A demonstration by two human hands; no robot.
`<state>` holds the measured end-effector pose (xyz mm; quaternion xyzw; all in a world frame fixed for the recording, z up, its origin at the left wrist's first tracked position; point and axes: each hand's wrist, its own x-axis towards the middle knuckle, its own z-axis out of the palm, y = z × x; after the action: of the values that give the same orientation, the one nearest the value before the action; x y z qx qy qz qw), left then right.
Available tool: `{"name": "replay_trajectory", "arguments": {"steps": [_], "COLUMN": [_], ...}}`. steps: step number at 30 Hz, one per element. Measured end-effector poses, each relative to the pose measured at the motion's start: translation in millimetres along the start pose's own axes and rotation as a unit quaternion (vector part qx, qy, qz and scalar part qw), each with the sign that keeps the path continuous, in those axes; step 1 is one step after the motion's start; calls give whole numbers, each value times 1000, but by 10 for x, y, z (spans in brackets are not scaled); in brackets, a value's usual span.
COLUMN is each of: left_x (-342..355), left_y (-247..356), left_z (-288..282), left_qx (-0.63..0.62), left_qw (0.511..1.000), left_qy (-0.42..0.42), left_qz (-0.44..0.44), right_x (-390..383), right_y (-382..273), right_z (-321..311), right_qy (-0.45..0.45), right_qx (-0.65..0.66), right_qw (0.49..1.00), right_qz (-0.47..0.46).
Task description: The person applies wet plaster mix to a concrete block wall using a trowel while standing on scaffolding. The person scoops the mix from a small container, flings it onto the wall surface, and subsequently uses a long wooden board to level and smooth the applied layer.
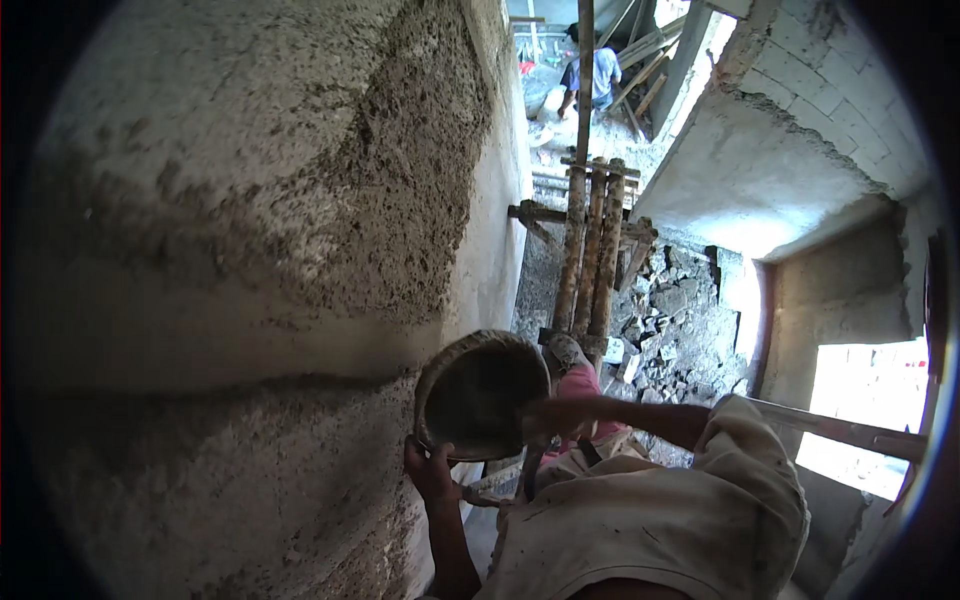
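Observation:
My left hand (432, 462) grips the lower-left rim of a round, mortar-crusted bucket (470, 390), which is tipped so that its dark inside faces up toward me. My right hand (545, 418) is motion-blurred at the bucket's right edge, and I cannot make out its fingers or whether it holds anything. Beside the bucket, on the left, is a rough wall (300, 200) with patchy wet mortar and smoother grey areas. My foot (565, 352) is below the bucket's right side, at the end of some narrow wooden poles (598, 260).
Rubble (668, 300) lies far below, right of the scaffold's poles and crosspieces. Another person (598, 75) is bent over at the top, among leaning boards and scattered items. A block wall (830, 100), a bright opening (860, 420) and a long rail (835, 428) are on the right.

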<state>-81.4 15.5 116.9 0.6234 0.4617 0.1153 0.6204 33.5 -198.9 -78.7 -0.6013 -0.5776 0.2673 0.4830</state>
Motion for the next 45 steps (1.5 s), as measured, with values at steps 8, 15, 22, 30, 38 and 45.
{"name": "replay_trajectory", "arguments": {"steps": [8,15,22,30,38,45], "left_x": [-193,-53,129,-140,-769,-970], "left_y": [-479,-944,-1107,-2059,-1844,-1580], "left_z": [-871,-1106,-1481,-2290,-2282,-2034], "left_qx": [-125,-172,-186,34,305,346], "left_qw": [986,977,973,981,867,844], "left_qy": [-48,-31,-22,9,7,41], "left_qz": [-100,-126,-137,191,393,407], "right_x": [285,305,459,1050,3341,2313], "right_y": [-1753,-1972,-2693,-2685,-2289,-3680], "right_z": [229,419,-198,-1340,0,112], "right_qy": [-39,117,449,816,576,219], "right_qx": [340,487,456,-29,3,100], "right_qw": [847,783,738,575,810,970], "right_qz": [408,369,214,38,109,42]}}
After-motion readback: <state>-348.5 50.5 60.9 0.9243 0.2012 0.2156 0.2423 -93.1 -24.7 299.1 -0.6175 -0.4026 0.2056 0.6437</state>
